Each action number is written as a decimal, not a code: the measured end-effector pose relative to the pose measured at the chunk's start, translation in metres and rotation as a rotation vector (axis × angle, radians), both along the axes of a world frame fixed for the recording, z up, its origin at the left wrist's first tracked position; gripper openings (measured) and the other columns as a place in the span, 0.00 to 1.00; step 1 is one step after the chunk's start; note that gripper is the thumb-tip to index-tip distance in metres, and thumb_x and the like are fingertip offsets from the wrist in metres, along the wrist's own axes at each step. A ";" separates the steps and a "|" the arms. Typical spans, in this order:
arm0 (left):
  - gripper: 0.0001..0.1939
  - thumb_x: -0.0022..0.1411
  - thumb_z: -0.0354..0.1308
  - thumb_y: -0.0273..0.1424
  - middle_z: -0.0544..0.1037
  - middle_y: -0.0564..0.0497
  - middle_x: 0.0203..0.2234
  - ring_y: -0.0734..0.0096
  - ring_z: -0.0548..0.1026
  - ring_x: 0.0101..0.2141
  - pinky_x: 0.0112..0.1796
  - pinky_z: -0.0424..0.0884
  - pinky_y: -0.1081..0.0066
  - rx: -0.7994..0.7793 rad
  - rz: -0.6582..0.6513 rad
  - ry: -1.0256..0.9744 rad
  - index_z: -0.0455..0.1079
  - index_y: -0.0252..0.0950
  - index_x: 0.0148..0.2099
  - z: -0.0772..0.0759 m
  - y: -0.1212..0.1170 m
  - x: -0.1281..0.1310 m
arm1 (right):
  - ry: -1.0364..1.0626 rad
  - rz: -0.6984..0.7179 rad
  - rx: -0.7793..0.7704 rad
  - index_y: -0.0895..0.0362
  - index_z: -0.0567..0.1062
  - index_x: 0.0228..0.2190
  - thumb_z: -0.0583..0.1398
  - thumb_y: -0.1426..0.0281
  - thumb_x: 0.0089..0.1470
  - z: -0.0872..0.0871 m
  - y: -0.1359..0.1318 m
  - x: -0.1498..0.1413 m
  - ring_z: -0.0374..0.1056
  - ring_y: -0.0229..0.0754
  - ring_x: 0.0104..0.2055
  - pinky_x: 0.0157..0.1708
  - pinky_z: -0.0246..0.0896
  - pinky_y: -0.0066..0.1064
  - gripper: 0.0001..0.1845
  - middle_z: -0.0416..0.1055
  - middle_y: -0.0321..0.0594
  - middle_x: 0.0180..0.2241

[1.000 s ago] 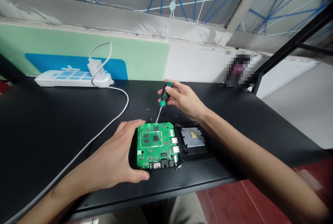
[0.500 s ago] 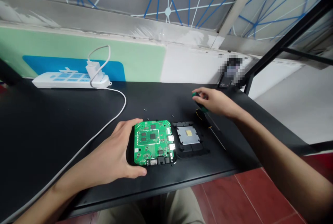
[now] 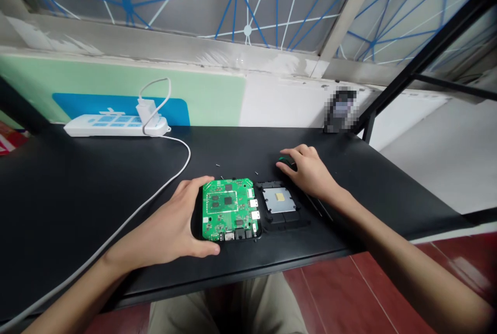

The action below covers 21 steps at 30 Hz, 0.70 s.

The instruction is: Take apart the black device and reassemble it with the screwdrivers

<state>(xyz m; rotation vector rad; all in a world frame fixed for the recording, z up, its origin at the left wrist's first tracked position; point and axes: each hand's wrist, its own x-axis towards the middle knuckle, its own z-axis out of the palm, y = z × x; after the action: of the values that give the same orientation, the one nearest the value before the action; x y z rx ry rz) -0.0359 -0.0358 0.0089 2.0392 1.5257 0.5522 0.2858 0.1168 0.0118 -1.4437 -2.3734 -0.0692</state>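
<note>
My left hand (image 3: 174,222) grips the left side of a black box casing, thumb at the front and fingers at the back. A green circuit board (image 3: 223,215) lies face up in that casing, its ports along the front and right edges. My right hand (image 3: 308,168) is low over the table, thumb and fingers around the green handle of a screwdriver (image 3: 286,160); the hand hides most of it. Between the hands lies a black cover (image 3: 289,218) with a silver metal plate (image 3: 274,202) and a pale yellow pad.
Small screws (image 3: 218,165) are scattered behind the board. A white power strip (image 3: 116,126) with a plugged-in charger stands at the back left. Its white cable (image 3: 155,194) runs forward past my left arm. A pixelated dark object (image 3: 340,110) leans at the back right.
My right hand has moved left and down toward the table with the green screwdriver. The yellow-and-black screwdriver is now mostly behind that hand. My left hand stays on the casing; the view has shifted slightly.
</note>
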 end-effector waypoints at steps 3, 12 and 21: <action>0.54 0.49 0.73 0.44 0.59 0.40 0.66 0.39 0.63 0.65 0.63 0.61 0.40 -0.010 -0.004 -0.021 0.46 0.46 0.70 -0.002 0.001 0.000 | 0.092 0.154 0.019 0.60 0.74 0.54 0.58 0.57 0.64 0.016 -0.025 -0.011 0.65 0.55 0.52 0.55 0.64 0.49 0.24 0.72 0.53 0.48; 0.52 0.50 0.74 0.43 0.55 0.41 0.65 0.39 0.59 0.66 0.64 0.60 0.40 0.104 -0.023 -0.011 0.45 0.47 0.68 -0.007 0.004 0.000 | -0.014 0.628 -0.352 0.59 0.61 0.66 0.70 0.50 0.49 0.041 -0.063 -0.043 0.64 0.55 0.58 0.60 0.66 0.51 0.51 0.65 0.53 0.57; 0.53 0.48 0.75 0.42 0.57 0.41 0.63 0.39 0.61 0.65 0.64 0.61 0.37 0.150 -0.039 -0.025 0.47 0.47 0.68 -0.002 0.002 -0.001 | 0.025 0.719 -0.268 0.60 0.68 0.61 0.70 0.57 0.50 0.040 -0.049 -0.043 0.66 0.53 0.53 0.53 0.69 0.48 0.41 0.69 0.50 0.49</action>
<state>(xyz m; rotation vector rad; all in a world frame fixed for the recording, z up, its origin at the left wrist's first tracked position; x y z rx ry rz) -0.0369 -0.0337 0.0073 2.1608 1.4660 0.6937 0.2425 0.0679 0.0523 -0.5930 -2.8043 0.4574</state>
